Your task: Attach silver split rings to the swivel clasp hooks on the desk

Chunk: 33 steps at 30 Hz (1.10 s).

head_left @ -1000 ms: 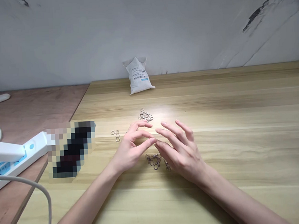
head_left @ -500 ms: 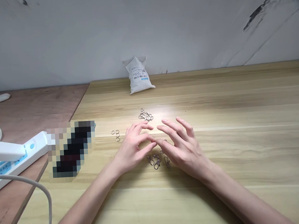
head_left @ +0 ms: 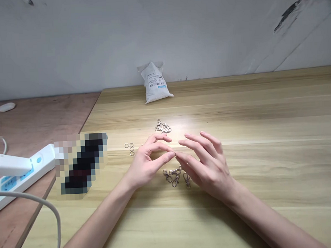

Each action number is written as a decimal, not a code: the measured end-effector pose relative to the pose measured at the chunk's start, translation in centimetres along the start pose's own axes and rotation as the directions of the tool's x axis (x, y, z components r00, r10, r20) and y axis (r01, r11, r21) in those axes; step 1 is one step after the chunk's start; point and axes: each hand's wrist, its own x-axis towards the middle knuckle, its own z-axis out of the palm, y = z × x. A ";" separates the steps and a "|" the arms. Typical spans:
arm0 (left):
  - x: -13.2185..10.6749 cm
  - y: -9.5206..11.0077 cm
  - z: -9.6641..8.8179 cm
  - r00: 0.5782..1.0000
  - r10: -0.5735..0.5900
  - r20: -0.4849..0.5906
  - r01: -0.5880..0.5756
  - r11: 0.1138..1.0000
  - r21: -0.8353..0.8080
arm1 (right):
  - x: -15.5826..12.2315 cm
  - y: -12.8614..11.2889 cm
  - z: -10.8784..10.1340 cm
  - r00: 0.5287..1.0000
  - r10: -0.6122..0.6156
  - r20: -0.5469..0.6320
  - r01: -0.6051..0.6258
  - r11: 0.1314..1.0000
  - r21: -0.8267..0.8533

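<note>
My left hand [head_left: 147, 165] has its thumb and index finger pinched together, meeting the fingertips of my right hand [head_left: 208, 165] just above the table. A tiny bit of something shows between the fingertips, too small and covered to name. The thumb of my right hand is hidden behind its curved index finger, while its other fingers are spread. Right below the hands lie several metal lobster clasps [head_left: 175, 181]. Loose split rings [head_left: 131, 149] sit left of my left hand. Beyond the fingers is a small pile of clasps with rings [head_left: 163, 127].
A white plastic parcel bag [head_left: 155, 83] stands against the wall. On the left are a blurred-out dark object [head_left: 86, 163], a white power strip [head_left: 42, 160] with a grey cable [head_left: 55, 215], and a small white case [head_left: 6, 107] on a brown table.
The pinched fingertips stay together, and my left index finger has straightened somewhat. My right hand has shifted slightly right. The whole view has moved a little.
</note>
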 end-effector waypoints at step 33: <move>-0.1 0.4 0.3 1.000 -0.027 -0.004 0.027 1.000 -0.006 | -0.3 -0.3 -0.1 0.995 -0.087 -0.057 0.091 0.994 0.063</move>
